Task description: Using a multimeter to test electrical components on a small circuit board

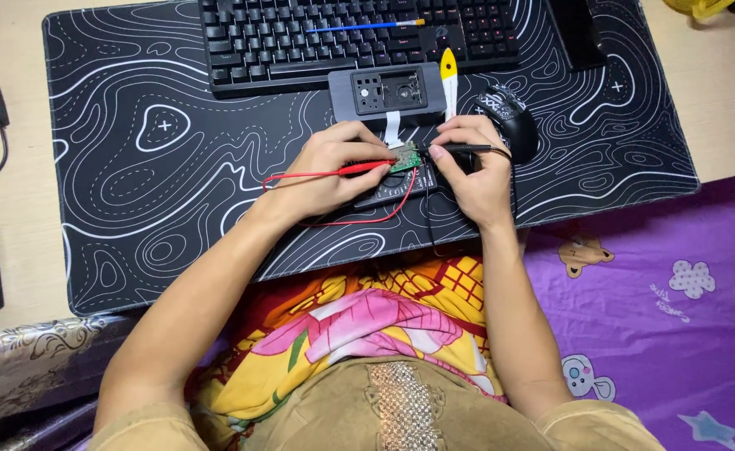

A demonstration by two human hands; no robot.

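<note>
Probing underway: left hand [334, 163] grasping red probe [359, 169], right hand [472, 167] grasping black probe [468, 149], both tips on green circuit board [406, 157]; grey housing [387, 90] open, unassembled.

There are no boxes, packs, labels, signs or screens to see here.
</note>
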